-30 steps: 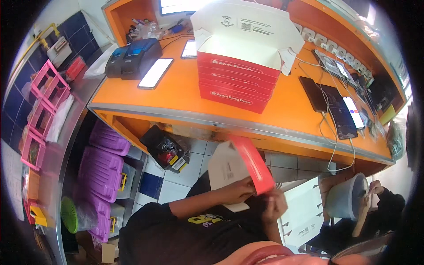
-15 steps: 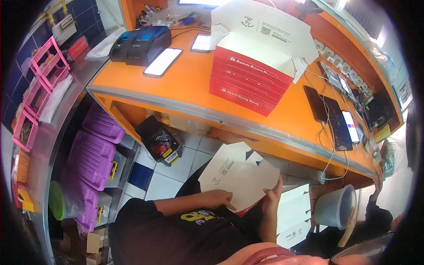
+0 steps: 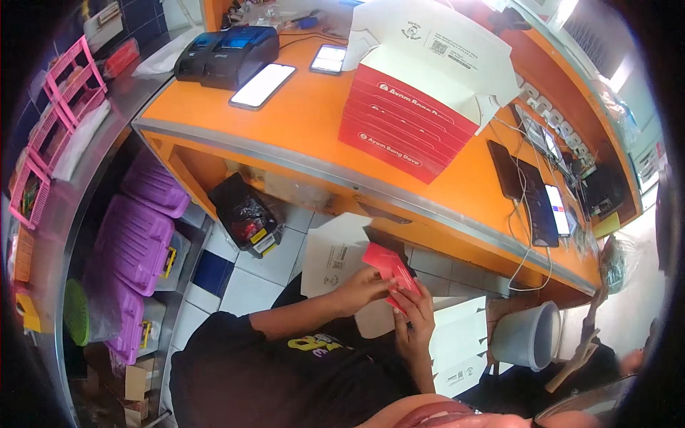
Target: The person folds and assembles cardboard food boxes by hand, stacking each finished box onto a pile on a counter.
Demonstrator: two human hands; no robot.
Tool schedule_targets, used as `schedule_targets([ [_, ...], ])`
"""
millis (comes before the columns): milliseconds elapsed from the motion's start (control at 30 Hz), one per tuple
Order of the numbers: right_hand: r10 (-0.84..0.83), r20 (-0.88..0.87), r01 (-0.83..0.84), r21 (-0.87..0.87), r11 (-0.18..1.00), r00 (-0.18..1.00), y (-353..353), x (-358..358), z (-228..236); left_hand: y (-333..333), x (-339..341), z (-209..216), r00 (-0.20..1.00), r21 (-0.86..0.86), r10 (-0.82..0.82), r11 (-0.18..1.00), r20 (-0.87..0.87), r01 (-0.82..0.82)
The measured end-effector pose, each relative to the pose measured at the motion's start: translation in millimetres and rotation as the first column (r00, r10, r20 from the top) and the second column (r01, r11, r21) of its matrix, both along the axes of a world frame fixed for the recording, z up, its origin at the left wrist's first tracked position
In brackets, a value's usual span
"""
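Observation:
My left hand (image 3: 362, 290) and my right hand (image 3: 415, 318) are both closed on a partly folded cardboard box. Its red outer panel (image 3: 385, 261) stands creased between my fingers. A white inner flap (image 3: 330, 262) spreads out to the left, beyond my left wrist. Beside my right forearm is an unfolded white box blank (image 3: 458, 346) with slits along its edge. On the counter before me stands a stack of red boxes (image 3: 403, 132); the top one gapes, its white lid (image 3: 435, 36) raised.
The orange counter (image 3: 285, 135) carries a black printer-like machine (image 3: 227, 57), phones (image 3: 262, 85), and a dark tablet (image 3: 535, 203) with cables. Purple-lidded bins (image 3: 135, 242) are at lower left. A grey bucket (image 3: 526, 335) stands right, near another person's arm (image 3: 576, 357). A black bin (image 3: 246, 214) sits below the counter.
The box in my hands has been turned and bent, bringing its red side up and its white flap to the left. My left hand has moved up. The other person's hand has left the bucket.

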State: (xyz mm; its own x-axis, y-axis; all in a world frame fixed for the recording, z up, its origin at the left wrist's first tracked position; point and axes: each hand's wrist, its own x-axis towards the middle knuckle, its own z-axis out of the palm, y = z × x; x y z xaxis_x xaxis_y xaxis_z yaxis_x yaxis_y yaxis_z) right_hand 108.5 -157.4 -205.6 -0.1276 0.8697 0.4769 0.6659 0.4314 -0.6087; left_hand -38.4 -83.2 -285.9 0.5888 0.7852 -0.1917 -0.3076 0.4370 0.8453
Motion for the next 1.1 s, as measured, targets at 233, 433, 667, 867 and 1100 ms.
schedule_targets([
  [233,-0.108,-0.25,0.16,0.196,0.967,0.962,-2.7,-3.2,-2.9,10.8,-19.1,41.8,0.982,-0.212,0.024,0.977,0.19,0.017],
  [433,-0.2,0.238,0.134,0.268,0.954,0.951,-1.3,-7.2,-12.7,-4.3,-15.2,47.6,0.999,0.061,0.035,0.998,-0.024,-0.033],
  [667,-0.311,0.147,0.249,0.337,0.908,0.939,-2.8,-14.9,-36.7,-12.6,-2.9,32.4,1.0,0.258,-0.028,0.966,-0.01,0.03],
  [867,-0.075,-0.042,0.08,0.143,0.987,0.996,-9.3,-12.9,-27.9,-10.3,-14.1,37.3,0.97,0.475,-0.22,0.846,-0.101,0.241],
  [1100,-0.242,-0.063,0.219,-0.255,0.942,0.968,5.8,22.8,-9.5,5.7,-43.5,49.0,0.664,0.343,-0.671,0.57,-0.33,0.747],
])
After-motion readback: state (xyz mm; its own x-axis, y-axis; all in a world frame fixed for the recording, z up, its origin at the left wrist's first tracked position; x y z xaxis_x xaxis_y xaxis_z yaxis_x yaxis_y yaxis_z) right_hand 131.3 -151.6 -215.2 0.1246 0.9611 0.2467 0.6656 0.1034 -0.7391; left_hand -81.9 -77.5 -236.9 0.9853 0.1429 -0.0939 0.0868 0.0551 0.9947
